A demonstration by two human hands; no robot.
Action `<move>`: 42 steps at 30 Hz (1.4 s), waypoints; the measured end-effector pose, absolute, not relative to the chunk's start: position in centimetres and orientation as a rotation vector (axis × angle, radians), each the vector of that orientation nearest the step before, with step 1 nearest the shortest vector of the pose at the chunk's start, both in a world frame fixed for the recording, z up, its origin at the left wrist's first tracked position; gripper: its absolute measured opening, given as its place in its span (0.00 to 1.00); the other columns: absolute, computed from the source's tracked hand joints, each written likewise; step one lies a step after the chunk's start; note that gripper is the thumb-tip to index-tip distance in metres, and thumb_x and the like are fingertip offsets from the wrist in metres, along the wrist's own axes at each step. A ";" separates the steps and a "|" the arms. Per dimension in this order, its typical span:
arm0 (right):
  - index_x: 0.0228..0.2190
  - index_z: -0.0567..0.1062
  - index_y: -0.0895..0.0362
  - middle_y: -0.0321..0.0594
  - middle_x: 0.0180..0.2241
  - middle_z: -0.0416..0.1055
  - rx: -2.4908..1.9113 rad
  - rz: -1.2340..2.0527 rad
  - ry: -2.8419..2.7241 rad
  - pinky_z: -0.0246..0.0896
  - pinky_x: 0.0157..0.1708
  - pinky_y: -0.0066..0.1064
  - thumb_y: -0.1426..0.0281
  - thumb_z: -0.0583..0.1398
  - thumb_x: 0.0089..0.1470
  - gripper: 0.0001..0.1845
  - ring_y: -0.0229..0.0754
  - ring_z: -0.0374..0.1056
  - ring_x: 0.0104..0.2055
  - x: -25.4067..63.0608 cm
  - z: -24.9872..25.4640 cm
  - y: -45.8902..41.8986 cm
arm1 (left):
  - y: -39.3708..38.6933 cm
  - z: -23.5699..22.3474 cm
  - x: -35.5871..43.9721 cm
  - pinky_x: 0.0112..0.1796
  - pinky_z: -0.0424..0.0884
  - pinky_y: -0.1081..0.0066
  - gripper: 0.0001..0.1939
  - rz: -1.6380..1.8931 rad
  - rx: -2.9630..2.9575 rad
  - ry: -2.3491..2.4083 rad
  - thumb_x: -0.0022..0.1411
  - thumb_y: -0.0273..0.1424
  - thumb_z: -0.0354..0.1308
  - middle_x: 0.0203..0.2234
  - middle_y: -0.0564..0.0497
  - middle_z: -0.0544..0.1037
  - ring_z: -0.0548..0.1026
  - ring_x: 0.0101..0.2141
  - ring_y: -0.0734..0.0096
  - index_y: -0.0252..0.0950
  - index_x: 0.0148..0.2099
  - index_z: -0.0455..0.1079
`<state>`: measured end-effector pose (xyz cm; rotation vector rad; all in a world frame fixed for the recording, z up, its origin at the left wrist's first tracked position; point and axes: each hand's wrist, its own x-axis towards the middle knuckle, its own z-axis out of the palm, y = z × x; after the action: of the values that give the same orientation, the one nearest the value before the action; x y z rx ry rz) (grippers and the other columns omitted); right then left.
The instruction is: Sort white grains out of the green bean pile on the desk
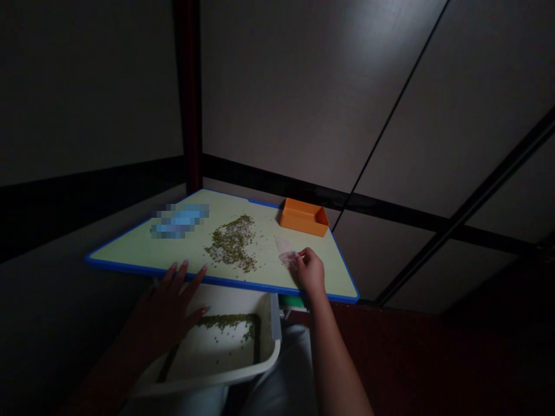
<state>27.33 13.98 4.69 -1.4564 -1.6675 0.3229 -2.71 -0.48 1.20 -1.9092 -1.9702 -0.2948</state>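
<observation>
My right hand [310, 270] is closed in a pinch over the right part of a pale tabletop [165, 254] with a blue rim. Its fingertips hold a small, thin, see-through plastic bag [285, 247] that lies against the surface. To the left of the bag spreads a loose patch of small green grains [232, 242], like mung beans. My left hand [167, 312] has its fingers spread, with the fingertips at the front edge of the tabletop, above a white bin [277, 346]. More green grains lie inside the bin.
An orange open box [304, 217] stands at the back right of the tabletop. A blurred-out blue item [180, 221] lies at the left. Wall panels [277, 92] rise directly behind. Something green [291, 301] shows under the front edge, and dark red floor [399, 352] extends at right.
</observation>
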 end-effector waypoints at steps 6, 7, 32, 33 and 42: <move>0.27 0.69 0.53 0.35 0.22 0.70 -1.480 0.316 -1.710 0.48 0.26 0.28 0.64 0.57 0.55 0.07 0.40 0.63 0.25 27.3 4.7 14.1 | -0.7 1.7 -2.4 0.52 0.68 0.45 0.35 -0.247 -1.899 -1.994 0.60 0.43 0.53 0.66 0.33 0.57 0.57 0.65 0.40 0.39 0.67 0.56; 0.27 0.69 0.53 0.35 0.22 0.70 -1.479 0.313 -1.709 0.48 0.26 0.28 0.65 0.56 0.55 0.07 0.40 0.63 0.25 27.4 4.7 14.1 | -0.7 1.7 -2.5 0.52 0.68 0.44 0.34 -0.250 -1.900 -1.980 0.60 0.43 0.53 0.66 0.33 0.57 0.57 0.65 0.41 0.39 0.67 0.56; 0.23 0.69 0.54 0.32 0.20 0.67 -1.279 0.564 -1.610 0.52 0.25 0.26 0.59 0.57 0.51 0.13 0.38 0.60 0.23 27.8 4.1 14.3 | -0.6 0.8 -2.9 0.52 0.66 0.42 0.33 -0.408 -1.925 -1.931 0.62 0.45 0.47 0.67 0.33 0.57 0.55 0.66 0.39 0.38 0.67 0.58; 0.23 0.68 0.54 0.32 0.19 0.66 -1.270 0.575 -1.626 0.52 0.25 0.26 0.59 0.57 0.51 0.13 0.38 0.59 0.23 27.8 4.1 14.2 | -0.5 0.7 -3.0 0.53 0.65 0.42 0.34 -0.415 -1.929 -1.930 0.62 0.45 0.47 0.66 0.32 0.57 0.55 0.66 0.39 0.38 0.67 0.58; 0.21 0.67 0.55 0.30 0.18 0.63 -1.199 0.667 -1.674 0.49 0.24 0.25 0.59 0.58 0.50 0.13 0.36 0.58 0.23 27.8 4.2 14.4 | -0.4 0.8 -2.9 0.53 0.65 0.44 0.32 -0.435 -1.941 -1.956 0.62 0.44 0.48 0.66 0.33 0.58 0.55 0.66 0.40 0.40 0.67 0.58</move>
<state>27.78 14.38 4.24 -1.1986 -1.6743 0.6675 -2.94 -0.41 0.80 -1.9407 -1.9559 -0.4348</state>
